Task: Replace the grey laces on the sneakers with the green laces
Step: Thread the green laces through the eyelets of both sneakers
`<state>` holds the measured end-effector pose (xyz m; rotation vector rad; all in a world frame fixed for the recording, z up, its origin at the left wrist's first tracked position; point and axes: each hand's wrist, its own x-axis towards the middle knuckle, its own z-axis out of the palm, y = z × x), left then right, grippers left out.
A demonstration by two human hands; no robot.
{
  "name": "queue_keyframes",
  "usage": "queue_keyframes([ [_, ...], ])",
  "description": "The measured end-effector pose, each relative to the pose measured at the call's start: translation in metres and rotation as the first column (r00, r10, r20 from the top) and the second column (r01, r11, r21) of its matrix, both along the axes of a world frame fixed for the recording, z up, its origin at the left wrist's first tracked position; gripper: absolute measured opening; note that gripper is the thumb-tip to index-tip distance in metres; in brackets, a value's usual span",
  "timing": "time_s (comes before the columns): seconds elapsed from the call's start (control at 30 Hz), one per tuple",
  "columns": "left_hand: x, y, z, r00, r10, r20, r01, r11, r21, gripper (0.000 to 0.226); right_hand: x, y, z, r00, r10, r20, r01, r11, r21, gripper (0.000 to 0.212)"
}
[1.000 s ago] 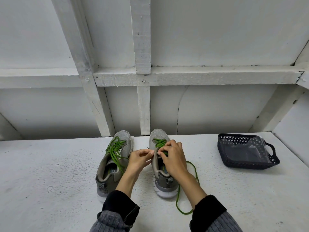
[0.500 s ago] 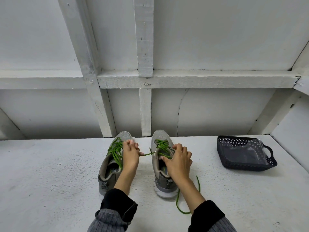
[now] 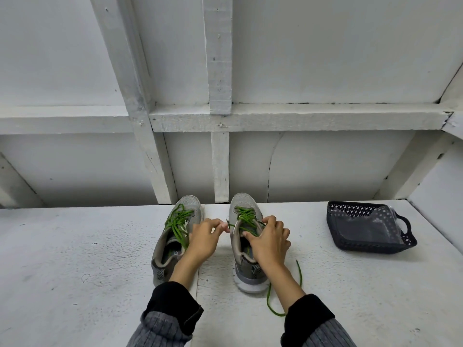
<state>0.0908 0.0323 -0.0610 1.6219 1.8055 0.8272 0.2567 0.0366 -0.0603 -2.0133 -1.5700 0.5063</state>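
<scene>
Two grey sneakers stand side by side on the white surface, toes pointing away from me. The left sneaker [image 3: 172,249] has a green lace [image 3: 179,222] bunched loosely over its tongue. The right sneaker [image 3: 244,214] carries a green lace [image 3: 246,216] threaded through its eyelets. My left hand [image 3: 203,240] pinches one end of that lace just left of the shoe. My right hand [image 3: 269,242] rests on the right sneaker's collar, fingers on the lace. The lace's other end [image 3: 298,274] trails on the surface to the right of my right wrist.
A dark perforated basket [image 3: 360,244] with a clear plastic bag inside sits at the right. A white wall with wooden beams [image 3: 220,166] rises right behind the shoes. The white surface [image 3: 75,259] stretches to the left.
My left hand pulled the lace end out to the left of the right sneaker, then came back closer to it. My right hand stayed on the shoe's collar.
</scene>
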Motion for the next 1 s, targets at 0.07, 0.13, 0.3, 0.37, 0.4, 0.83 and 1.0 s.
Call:
queue_keyframes([
  [0.07,0.003,-0.003,0.005,0.963,-0.015,0.271,0.006,0.999,0.034,0.03,0.0,0.0,-0.001,1.0,-0.009,-0.006,0.009,1.0,-0.009,0.058],
  [0.13,0.011,-0.006,0.014,0.863,0.022,0.504,-0.056,0.997,0.051,0.03,-0.001,0.0,0.0,1.0,-0.016,-0.013,0.016,1.0,-0.02,0.059],
  [0.3,0.004,0.004,0.038,0.364,0.16,0.918,-0.363,0.931,-0.018,0.034,0.0,0.0,-0.002,0.999,-0.027,-0.03,0.026,0.999,-0.026,0.06],
  [0.37,-0.004,0.004,0.047,0.575,0.216,0.789,-0.443,0.893,0.079,0.035,0.0,0.0,-0.003,0.998,-0.034,-0.048,0.033,0.999,-0.032,0.061],
  [0.4,-0.006,0.0,0.05,0.731,0.248,0.636,-0.44,0.883,0.162,0.035,0.0,0.0,-0.003,0.997,-0.039,-0.062,0.037,0.999,-0.04,0.061],
  [0.83,0.016,-0.006,0.006,0.968,-0.002,-0.253,0.0,1.0,-0.01,0.019,0.027,-0.001,-0.013,0.862,0.109,-0.496,-0.138,0.99,-0.021,0.037],
  [1.0,0.017,-0.008,0.011,0.969,0.019,0.245,-0.03,0.999,0.043,0.025,0.037,-0.006,-0.016,0.845,0.102,-0.526,-0.09,0.995,0.047,0.014],
])
